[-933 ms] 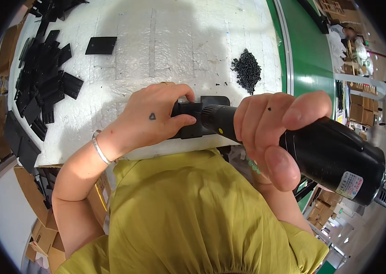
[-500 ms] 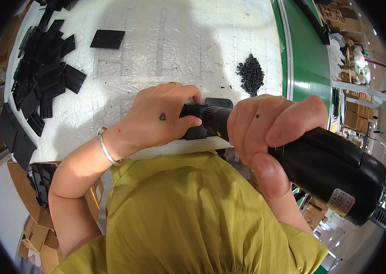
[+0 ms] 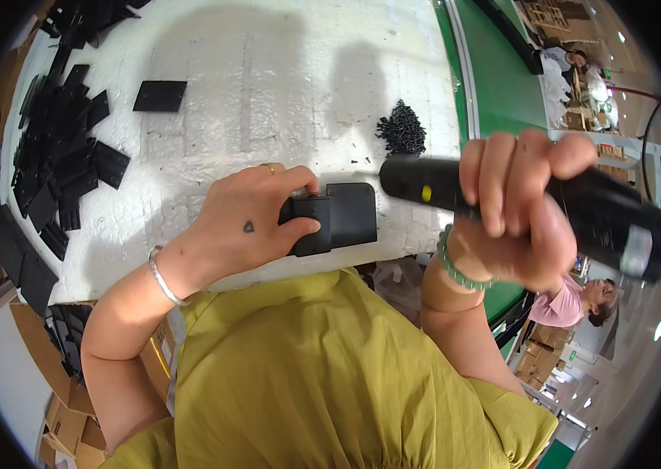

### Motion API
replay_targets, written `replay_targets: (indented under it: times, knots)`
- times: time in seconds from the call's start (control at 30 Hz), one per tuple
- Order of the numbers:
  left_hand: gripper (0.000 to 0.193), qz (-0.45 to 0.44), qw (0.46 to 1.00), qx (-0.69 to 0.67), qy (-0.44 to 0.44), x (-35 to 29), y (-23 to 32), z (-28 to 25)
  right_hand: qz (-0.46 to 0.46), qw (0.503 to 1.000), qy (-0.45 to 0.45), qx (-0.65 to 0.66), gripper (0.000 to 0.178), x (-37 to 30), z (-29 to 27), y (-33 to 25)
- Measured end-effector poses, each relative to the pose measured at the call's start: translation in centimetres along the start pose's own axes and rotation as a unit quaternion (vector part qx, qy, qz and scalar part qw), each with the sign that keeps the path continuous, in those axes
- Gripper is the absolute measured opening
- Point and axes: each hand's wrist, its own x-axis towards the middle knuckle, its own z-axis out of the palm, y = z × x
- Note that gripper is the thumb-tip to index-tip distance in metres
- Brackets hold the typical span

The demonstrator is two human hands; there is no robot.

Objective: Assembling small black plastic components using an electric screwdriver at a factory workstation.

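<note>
My left hand (image 3: 256, 207) is closed around the left end of a black plastic part (image 3: 350, 215) at the near edge of the white-covered table, thumb and forefinger gripping a raised block on it. In my right hand (image 3: 522, 207) is a black electric screwdriver (image 3: 424, 181), held nearly level with its tip toward the left. The tip is to the right of the part and apart from it. A pile of small black screws (image 3: 402, 131) lies just beyond the screwdriver's front end, with a few loose ones beside it.
Many flat black plates (image 3: 72, 168) are heaped along the table's left side, and one black plate (image 3: 160, 96) lies apart. Right of the white table cover (image 3: 268, 117) runs a green surface (image 3: 499, 86). Other people appear at the far right and lower right.
The screwdriver has come off the black part and swung up to the right in my right hand. My left hand still grips the part, which now shows more fully.
</note>
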Motion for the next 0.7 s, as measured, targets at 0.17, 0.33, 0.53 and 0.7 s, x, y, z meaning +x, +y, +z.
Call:
replay_targets:
  times: [0.17, 0.33, 0.53, 0.7]
  knots:
    - [0.029, -0.051, 0.998, 0.005, -0.036, 0.4, 0.8, -0.7, 0.022, 0.993, 0.114, -0.035, 0.028, -0.3, -1.8, 3.4]
    - [0.037, -0.045, 0.999, -0.019, -0.020, 0.4, 0.8, -1.1, 0.057, 0.988, 0.140, -0.029, 0.027, -0.9, -2.4, 4.6]
    - [0.037, 0.083, 0.988, 0.072, 0.110, 2.2, 0.2, -0.8, 0.031, 0.990, 0.127, 0.042, 0.029, -1.0, -2.1, 2.7]
    - [0.026, 0.156, 0.979, 0.022, 0.128, 4.5, 1.0, 1.3, -0.021, 0.998, 0.035, 0.057, 0.030, -0.9, -1.5, -0.3]
